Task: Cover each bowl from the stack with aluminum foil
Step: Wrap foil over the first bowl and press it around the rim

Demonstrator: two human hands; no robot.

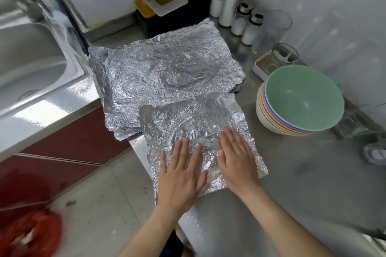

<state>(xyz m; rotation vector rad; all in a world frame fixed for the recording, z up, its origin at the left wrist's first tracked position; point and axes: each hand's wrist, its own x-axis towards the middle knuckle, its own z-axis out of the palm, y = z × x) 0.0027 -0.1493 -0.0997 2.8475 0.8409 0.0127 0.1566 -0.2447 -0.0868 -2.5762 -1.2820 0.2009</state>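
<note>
A crinkled sheet of aluminum foil (188, 119) lies flat at the counter's front edge. My left hand (179, 175) and my right hand (236, 158) both press on it, palms down and fingers straight. Behind it lies a pile of larger foil sheets (158, 73) with round bowl marks in them. To the right stands a stack of several bowls (292, 106), a green one on top, with purple, pink, yellow and cream rims below. No foil is on any bowl.
A steel sink (31, 60) fills the left. Salt shakers (244, 23), a clear cup (273, 27) and a small white tray (261, 67) stand along the back right. A glass (351, 125) sits right of the bowls. Red cabinet fronts (62, 142) lie below.
</note>
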